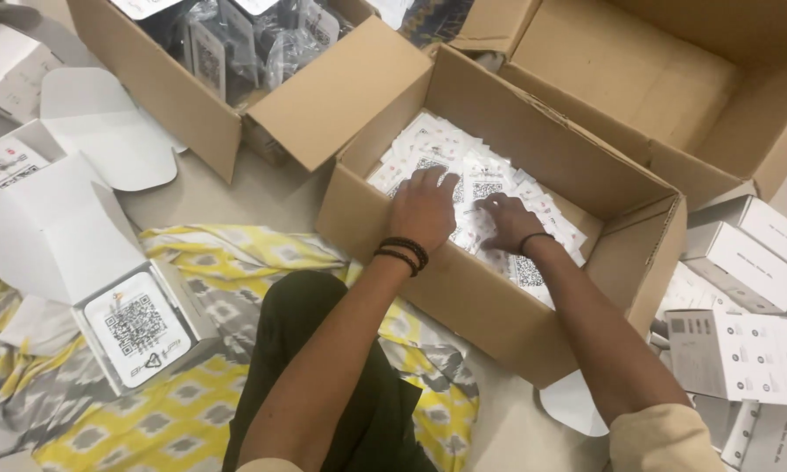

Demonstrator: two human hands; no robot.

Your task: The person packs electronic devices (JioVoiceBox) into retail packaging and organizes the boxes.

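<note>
Both my hands reach into an open cardboard box [463,288] in front of me that holds several white printed cards [428,144] with square black codes. My left hand [424,210], with dark bead bracelets on the wrist, lies flat with fingers spread on the pile of cards. My right hand [509,223], wearing a thin dark wristband, has its fingers curled on the cards beside it; whether it grips one I cannot tell.
A second cardboard box [192,105] of bagged dark items stands at the back left, and a large cardboard box [673,96] at the back right. An open white carton [140,328] with a card inside sits at left on a yellow patterned cloth [192,411]. White cartons [743,350] lie at right.
</note>
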